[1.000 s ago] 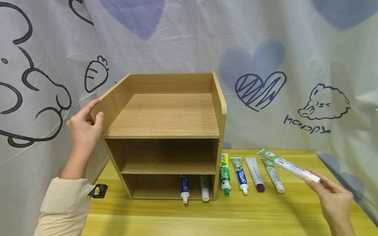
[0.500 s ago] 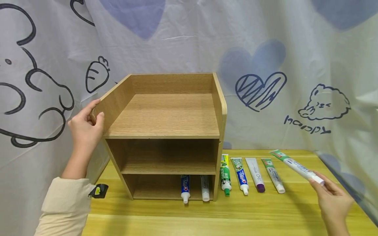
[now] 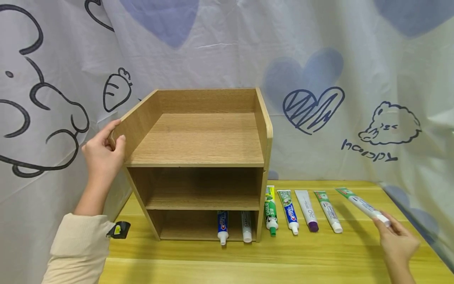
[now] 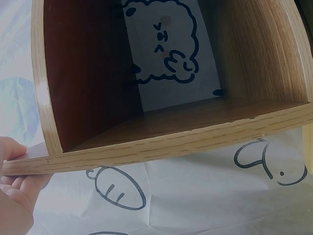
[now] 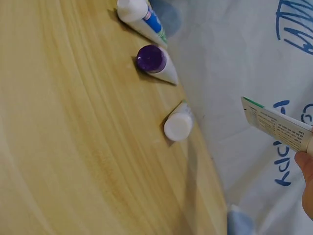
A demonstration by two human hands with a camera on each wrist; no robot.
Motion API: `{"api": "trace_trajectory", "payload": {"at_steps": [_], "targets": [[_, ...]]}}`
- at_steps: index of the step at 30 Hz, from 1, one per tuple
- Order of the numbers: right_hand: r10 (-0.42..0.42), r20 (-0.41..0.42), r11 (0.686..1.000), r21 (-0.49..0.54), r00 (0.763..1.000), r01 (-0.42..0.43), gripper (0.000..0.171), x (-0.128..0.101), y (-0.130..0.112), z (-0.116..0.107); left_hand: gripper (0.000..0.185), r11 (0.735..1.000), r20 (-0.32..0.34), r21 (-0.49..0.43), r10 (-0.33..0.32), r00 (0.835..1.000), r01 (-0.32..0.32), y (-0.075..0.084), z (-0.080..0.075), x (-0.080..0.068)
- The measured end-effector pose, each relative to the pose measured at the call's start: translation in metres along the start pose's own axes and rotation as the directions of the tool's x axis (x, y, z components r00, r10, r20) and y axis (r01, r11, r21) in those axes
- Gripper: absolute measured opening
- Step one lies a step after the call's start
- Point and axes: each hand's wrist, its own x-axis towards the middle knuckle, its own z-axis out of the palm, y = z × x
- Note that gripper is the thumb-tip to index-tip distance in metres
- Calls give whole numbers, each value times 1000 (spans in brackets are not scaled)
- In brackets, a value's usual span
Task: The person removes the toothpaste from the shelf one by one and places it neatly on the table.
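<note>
A wooden three-tier shelf unit [image 3: 198, 157] stands on the yellow wooden table [image 3: 248, 260]. My left hand [image 3: 103, 152] grips the front corner of its left side panel [image 4: 146, 149], thumb inside and fingers outside. My right hand [image 3: 397, 242] pinches a green-and-white toothpaste tube [image 3: 361, 205] by its white cap end, low over the table at the far right; the tube's flat end [image 5: 274, 125] shows in the right wrist view. Two tubes [image 3: 222, 227] lie in the bottom shelf.
Several toothpaste tubes [image 3: 306, 209] lie side by side right of the shelf, caps toward me; a purple cap [image 5: 150, 58] and a white cap [image 5: 178, 126] show from the wrist. A printed cloth backdrop [image 3: 354, 79] hangs behind. A small black object [image 3: 120, 230] sits by my left sleeve.
My right hand has carried the tube to the right and lower, toward the table beside the row of tubes. My left hand has stayed on the shelf corner.
</note>
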Motion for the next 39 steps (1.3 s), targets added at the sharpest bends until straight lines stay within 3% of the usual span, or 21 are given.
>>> {"api": "trace_trajectory", "payload": {"at_steps": [6, 12, 15, 16, 19, 23, 25, 27, 31, 32, 39], "targets": [[-16, -8, 995, -97, 1000, 15, 42, -8, -4, 8, 36, 1000, 2, 1, -4, 1000, 4, 0, 0, 1], [-63, -12, 938, -343, 998, 55, 32, -41, -41, 36, 36, 1000, 8, 10, -15, 1000, 15, 1, 1, 1], [-55, -24, 931, -362, 998, 43, 31, -49, -50, 45, 36, 1000, 9, 7, -22, 1000, 22, 1, 1, 0], [-71, -18, 912, -407, 997, 58, 31, -49, -49, 47, 36, 1000, 9, 6, -22, 1000, 22, 1, 1, 0], [-27, -35, 924, -383, 999, 12, 31, -43, -39, 44, 36, 1000, 14, 9, -22, 1000, 22, 0, 1, 0], [26, -72, 906, -420, 997, -54, 33, -36, -23, 38, 36, 1000, 17, 9, -21, 1000, 21, -1, 2, -2], [31, -82, 883, -465, 996, -65, 32, -39, -24, 39, 36, 1000, 12, 4, -21, 1000, 21, -1, 2, -3], [25, -72, 837, -544, 997, -61, 35, -44, -31, 43, 36, 1000, 6, -1, -18, 1000, 18, -1, 2, -3], [39, 11, 758, -652, 999, -23, 39, -55, -46, 50, 36, 1000, -5, -10, -12, 1000, 12, -1, 1, -2], [39, 49, 718, -696, 998, 6, 41, -56, -49, 51, 36, 1000, -6, -10, -8, 1000, 8, -1, 1, -2], [38, 201, 566, -812, 979, 145, 39, -57, -52, 49, 35, 1000, -2, -3, 13, 1000, -13, 0, 0, -1]]}}
